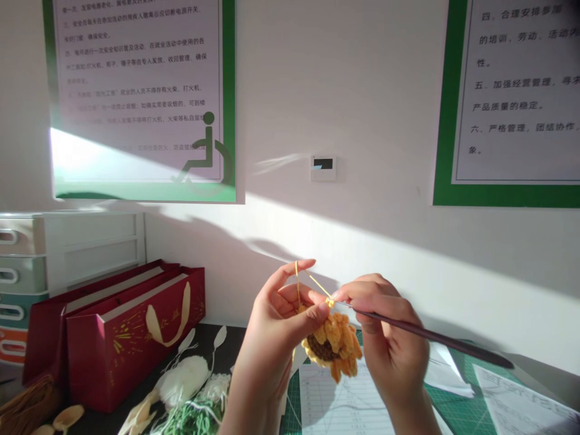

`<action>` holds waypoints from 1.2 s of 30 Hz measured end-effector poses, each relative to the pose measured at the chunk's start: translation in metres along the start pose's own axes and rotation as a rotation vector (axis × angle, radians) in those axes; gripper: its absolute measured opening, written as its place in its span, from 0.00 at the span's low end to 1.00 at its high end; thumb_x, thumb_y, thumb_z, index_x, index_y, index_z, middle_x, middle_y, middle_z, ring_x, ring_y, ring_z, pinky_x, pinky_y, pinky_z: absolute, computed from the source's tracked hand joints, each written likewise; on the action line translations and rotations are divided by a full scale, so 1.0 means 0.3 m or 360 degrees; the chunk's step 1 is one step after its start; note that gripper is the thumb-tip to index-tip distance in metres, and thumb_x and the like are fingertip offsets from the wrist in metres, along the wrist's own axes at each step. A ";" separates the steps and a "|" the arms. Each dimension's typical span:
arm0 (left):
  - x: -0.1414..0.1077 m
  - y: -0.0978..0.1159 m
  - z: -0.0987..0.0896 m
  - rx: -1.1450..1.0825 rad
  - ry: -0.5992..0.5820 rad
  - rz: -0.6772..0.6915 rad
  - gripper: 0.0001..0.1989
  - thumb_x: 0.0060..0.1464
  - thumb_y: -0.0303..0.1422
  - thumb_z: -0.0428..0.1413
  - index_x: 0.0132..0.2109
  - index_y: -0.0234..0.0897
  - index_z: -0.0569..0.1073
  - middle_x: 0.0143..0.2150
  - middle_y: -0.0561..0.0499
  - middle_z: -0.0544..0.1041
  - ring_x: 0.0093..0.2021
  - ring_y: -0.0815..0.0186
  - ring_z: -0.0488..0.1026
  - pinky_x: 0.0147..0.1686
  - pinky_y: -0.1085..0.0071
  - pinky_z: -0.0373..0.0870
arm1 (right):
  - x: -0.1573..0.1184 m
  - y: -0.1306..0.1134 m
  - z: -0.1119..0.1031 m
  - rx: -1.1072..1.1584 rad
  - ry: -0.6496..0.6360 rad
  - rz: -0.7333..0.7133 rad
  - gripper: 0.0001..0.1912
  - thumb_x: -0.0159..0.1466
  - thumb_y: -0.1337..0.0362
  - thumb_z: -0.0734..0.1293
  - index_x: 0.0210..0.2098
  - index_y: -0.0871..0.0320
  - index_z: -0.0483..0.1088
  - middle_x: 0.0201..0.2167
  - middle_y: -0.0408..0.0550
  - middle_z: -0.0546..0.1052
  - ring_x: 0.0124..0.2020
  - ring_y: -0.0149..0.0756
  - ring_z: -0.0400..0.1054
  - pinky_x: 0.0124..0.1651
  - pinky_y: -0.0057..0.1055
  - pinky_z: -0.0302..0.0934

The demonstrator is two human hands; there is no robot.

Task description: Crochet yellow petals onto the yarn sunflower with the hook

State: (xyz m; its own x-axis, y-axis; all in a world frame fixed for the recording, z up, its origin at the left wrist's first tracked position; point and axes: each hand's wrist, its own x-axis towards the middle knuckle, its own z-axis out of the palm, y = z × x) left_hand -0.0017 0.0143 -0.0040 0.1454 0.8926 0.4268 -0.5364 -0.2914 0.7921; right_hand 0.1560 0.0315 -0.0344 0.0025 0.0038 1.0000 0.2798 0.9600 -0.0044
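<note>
Between thumb and fingers, my left hand (283,314) pinches the edge of a crocheted sunflower (333,344) with yellow petals and a brown centre. Yellow yarn (317,281) loops over its raised index finger and runs down to the stitches at the petal edge. My right hand (389,326) is closed on a crochet hook (430,332) with a long dark handle that points down to the right. The hook's metal tip meets the yellow stitches, close to my left thumb; its very end is hidden in the yarn.
Dark red gift bags (136,332) stand at the left beside a drawer unit (90,241). White yarn (185,380) and green yarn (193,417) lie in front. Printed sheets (344,399) rest on a green cutting mat (471,362). A white wall (362,229) rises behind.
</note>
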 end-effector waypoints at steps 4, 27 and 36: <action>0.003 -0.011 -0.003 -0.0031 -0.0008 -0.0011 0.34 0.41 0.20 0.73 0.57 0.36 0.77 0.29 0.52 0.81 0.29 0.65 0.75 0.32 0.71 0.72 | -0.005 0.011 -0.004 -0.0190 -0.0062 -0.0212 0.23 0.65 0.80 0.62 0.52 0.49 0.69 0.41 0.46 0.82 0.41 0.42 0.75 0.42 0.46 0.70; -0.026 -0.043 0.051 0.0265 0.0198 0.0433 0.39 0.50 0.23 0.69 0.67 0.43 0.67 0.28 0.58 0.76 0.29 0.67 0.73 0.30 0.73 0.74 | -0.033 -0.009 0.051 -0.0092 0.0415 0.0155 0.11 0.69 0.75 0.63 0.44 0.54 0.71 0.33 0.44 0.75 0.32 0.34 0.71 0.36 0.34 0.66; -0.014 -0.023 0.035 0.0063 -0.0017 0.0238 0.38 0.48 0.24 0.72 0.64 0.37 0.68 0.30 0.54 0.79 0.28 0.68 0.71 0.28 0.74 0.71 | 0.018 -0.013 0.060 0.1076 0.0615 0.1445 0.16 0.64 0.53 0.74 0.28 0.55 0.70 0.24 0.39 0.69 0.24 0.27 0.61 0.30 0.26 0.60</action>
State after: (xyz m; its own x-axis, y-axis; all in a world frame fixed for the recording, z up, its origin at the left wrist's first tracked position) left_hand 0.0101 0.0091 -0.0066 0.0752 0.8347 0.5456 -0.5193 -0.4343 0.7360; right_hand 0.1377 0.0329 -0.0289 0.2593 0.7833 0.5650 -0.5347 0.6036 -0.5914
